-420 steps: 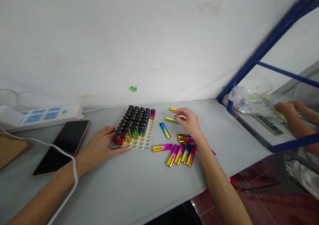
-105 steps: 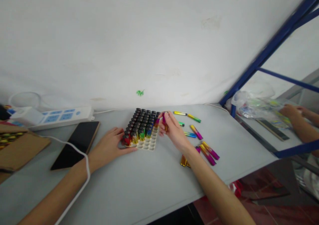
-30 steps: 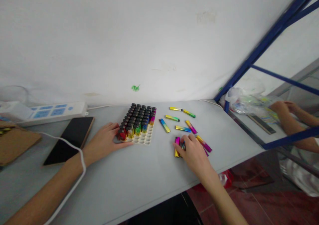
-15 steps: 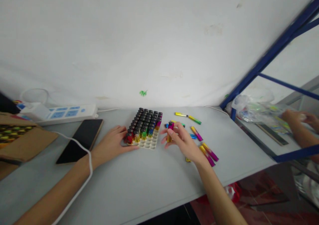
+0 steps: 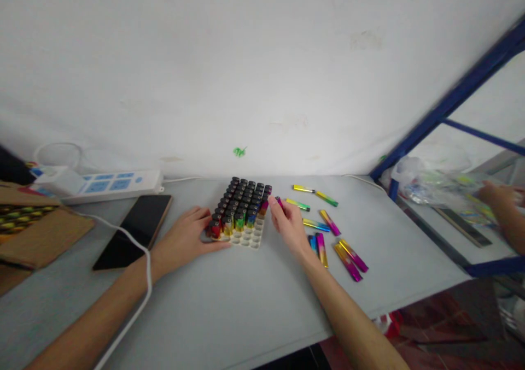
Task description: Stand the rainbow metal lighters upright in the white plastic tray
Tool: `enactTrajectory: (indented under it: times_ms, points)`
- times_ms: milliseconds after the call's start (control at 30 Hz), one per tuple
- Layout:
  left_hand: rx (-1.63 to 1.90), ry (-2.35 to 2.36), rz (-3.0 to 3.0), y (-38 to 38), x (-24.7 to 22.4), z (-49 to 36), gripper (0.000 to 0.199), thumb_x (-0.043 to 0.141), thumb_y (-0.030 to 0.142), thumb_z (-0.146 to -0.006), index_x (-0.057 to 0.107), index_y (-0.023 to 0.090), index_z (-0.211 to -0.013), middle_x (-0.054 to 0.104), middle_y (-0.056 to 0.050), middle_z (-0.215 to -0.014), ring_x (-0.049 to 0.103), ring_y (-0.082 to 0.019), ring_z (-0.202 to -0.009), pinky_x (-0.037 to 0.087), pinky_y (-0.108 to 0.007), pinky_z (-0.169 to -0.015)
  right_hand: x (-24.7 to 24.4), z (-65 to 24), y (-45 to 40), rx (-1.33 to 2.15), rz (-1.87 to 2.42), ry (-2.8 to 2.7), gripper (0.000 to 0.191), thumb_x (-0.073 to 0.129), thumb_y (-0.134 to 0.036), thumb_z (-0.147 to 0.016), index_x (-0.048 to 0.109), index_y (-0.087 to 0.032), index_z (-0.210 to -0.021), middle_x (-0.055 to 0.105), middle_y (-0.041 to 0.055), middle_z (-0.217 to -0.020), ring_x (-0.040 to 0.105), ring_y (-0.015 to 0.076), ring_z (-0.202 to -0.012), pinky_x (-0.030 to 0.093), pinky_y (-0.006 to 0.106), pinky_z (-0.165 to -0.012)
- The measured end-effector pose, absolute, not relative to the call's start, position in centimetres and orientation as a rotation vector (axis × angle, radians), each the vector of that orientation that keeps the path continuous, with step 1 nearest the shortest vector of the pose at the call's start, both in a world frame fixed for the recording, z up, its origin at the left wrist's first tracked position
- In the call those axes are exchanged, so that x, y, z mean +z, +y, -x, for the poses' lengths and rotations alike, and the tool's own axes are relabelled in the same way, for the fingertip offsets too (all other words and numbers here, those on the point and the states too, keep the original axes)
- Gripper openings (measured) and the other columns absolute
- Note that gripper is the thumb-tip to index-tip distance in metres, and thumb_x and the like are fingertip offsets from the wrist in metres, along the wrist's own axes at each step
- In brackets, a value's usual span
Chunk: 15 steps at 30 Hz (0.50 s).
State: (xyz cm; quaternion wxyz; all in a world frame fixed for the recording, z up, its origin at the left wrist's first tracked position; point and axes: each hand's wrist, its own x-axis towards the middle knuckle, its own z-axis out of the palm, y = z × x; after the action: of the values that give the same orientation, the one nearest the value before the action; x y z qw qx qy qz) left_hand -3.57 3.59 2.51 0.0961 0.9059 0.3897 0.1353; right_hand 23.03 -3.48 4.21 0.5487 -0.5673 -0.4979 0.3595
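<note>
A pale tray (image 5: 247,240) with round holes stands on the grey table, its back rows filled with upright black-topped lighters (image 5: 241,200) and its front right holes bare. My left hand (image 5: 186,236) rests at the tray's left front corner, thumb and fingers apart around the edge. Beside the tray's right edge, my right hand (image 5: 289,225) pinches a purple lighter (image 5: 279,201), mostly covered by the fingers. Several loose lighters lie right of it, among them a yellow and blue one (image 5: 316,225) and a yellow and purple one (image 5: 330,222).
A black phone (image 5: 133,230), a white power strip (image 5: 118,186) and an open cardboard box (image 5: 61,236) lie on the left. A white cable (image 5: 147,274) crosses my left forearm. Behind a blue metal frame (image 5: 435,116) at right, another person's hand (image 5: 498,195) is near plastic bags.
My right hand has turned and moved close to the tray's right side with the purple lighter, uncovering loose lighters behind it. My left hand stays at the tray. The view has shifted slightly.
</note>
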Motion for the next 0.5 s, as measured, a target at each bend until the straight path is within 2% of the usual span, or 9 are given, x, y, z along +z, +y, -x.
enactTrajectory:
  times_ms: [267,500]
  points:
    - [0.415,1.156,-2.673,4.14,1.52,3.88,0.061,0.067,0.084,-0.081,0.075,0.024,-0.086,0.074,-0.010,-0.100,0.066,-0.033,-0.100,0.052,-0.046,-0.095,4.83,-22.43,-4.03,0.612,1.561,-1.187,0.046,0.052,-0.057,-0.086,0.036,-0.025,-0.057,0.032,-0.0054,-0.056,0.031,0.0119,-0.058,0.020,0.031,-0.057]
    - [0.432,1.139,-2.651,3.91,1.99,3.79,0.064,0.066,0.086,-0.081,0.076,0.023,-0.088,0.074,-0.010,-0.101,0.066,-0.033,-0.100,0.052,-0.047,-0.096,4.39,-22.48,-4.27,0.616,1.546,-1.262,0.044,0.051,-0.055,-0.090,0.039,-0.025,-0.060,0.037,-0.0053,-0.057,0.036,0.0130,-0.060,0.024,0.030,-0.059]
